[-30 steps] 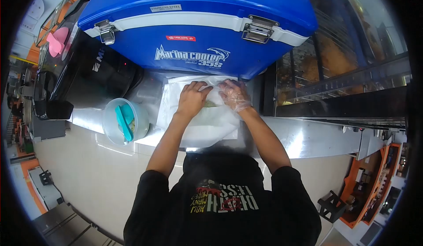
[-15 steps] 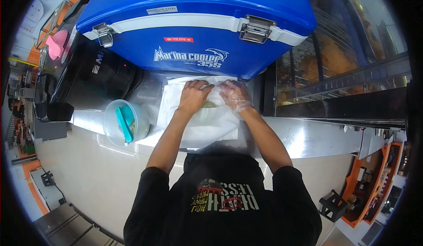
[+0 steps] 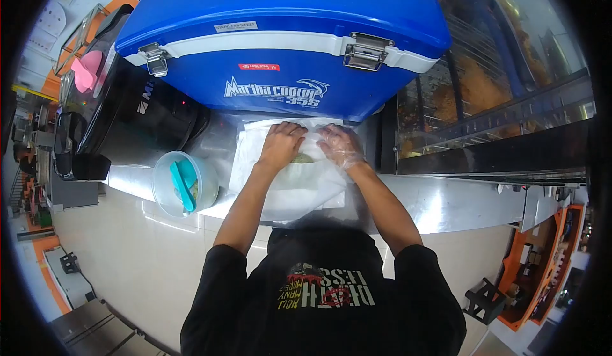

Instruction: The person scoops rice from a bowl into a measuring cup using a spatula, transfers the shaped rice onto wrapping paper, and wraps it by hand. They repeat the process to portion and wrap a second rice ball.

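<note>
My left hand (image 3: 282,144), bare, rests on the white paper sheets (image 3: 255,184) with its fingers curled at their upper part. My right hand (image 3: 340,144) wears a clear plastic glove and lies opposite, its bent fingertips on the same paper. Whether either hand pinches the paper is too small to tell. Between and below the hands, a greenish food portion (image 3: 302,158) shows, partly covered by a fold of paper. A clear tub (image 3: 209,187) with a teal spoon (image 3: 182,184) in it stands to the left of the paper.
A large blue cooler (image 3: 280,88) stands right behind the hands. At the left is a black appliance (image 3: 153,120) with a pink scoop (image 3: 86,72) on top. To the right is a glass display case (image 3: 484,101) with fried-looking food. The steel counter (image 3: 446,203) ends near my body.
My fingers have shifted slightly on the paper, the right ones spreading a little. The whole view has tilted slightly, with the counter items lower in the picture.
</note>
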Available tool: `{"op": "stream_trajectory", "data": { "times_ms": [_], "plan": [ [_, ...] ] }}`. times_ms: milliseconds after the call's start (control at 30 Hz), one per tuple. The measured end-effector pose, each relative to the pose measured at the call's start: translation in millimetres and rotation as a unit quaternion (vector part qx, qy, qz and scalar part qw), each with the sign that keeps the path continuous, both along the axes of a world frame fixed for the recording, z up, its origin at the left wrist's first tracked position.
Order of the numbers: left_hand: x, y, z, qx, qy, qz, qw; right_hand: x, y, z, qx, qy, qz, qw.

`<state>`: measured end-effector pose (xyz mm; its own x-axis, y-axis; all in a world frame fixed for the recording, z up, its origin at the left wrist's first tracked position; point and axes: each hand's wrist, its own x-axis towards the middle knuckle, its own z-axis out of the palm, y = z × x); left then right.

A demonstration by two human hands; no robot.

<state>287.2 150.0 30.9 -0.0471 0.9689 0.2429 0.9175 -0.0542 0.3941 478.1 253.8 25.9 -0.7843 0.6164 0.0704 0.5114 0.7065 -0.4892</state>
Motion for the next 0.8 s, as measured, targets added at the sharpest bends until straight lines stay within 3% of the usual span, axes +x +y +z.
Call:
{"op": "stream_trajectory", "data": {
  "times_ms": [100, 200, 267, 400, 500, 600, 700, 800],
  "plan": [
    [-1.9, 0.8, -6.1, -0.005, -0.008, 0.003, 1.000, -1.2, -4.4, 19.3, -0.057, -0.005, -0.081, 0.995],
    [-4.7, 3.0, -9.0, -0.022, -0.016, 0.002, 1.000, 1.9, 4.1, 13.2, -0.092, -0.009, -0.065, 0.994],
    [-6.4, 3.6, -4.7, -0.058, -0.006, 0.000, 0.998, 4.0, 3.6, 11.5, -0.034, 0.011, -0.045, 0.998],
    [-2.4, -0.6, 17.5, 0.019, 0.001, -0.028, 0.999, 2.6, -10.1, 36.0, 0.179, 0.058, 0.019, 0.982],
    [-2.3, -8.6, 38.2, 0.008, 0.008, -0.051, 0.999, -2.8, -17.2, 41.4, 0.160, -0.012, 0.054, 0.986],
    [-11.2, -20.5, 46.3, -0.017, -0.005, -0.042, 0.999, -3.3, -9.7, 24.0, 0.102, 0.031, 0.083, 0.991],
    [-32.7, -32.1, 40.8, -0.064, 0.005, -0.009, 0.998, 1.8, -5.9, 37.9, 0.091, -0.046, 0.090, 0.991],
    [-35.0, -45.7, 41.0, -0.033, -0.019, 0.002, 0.999, 8.4, -10.9, 38.6, 0.096, 0.058, 0.089, 0.990]
  ]
}}
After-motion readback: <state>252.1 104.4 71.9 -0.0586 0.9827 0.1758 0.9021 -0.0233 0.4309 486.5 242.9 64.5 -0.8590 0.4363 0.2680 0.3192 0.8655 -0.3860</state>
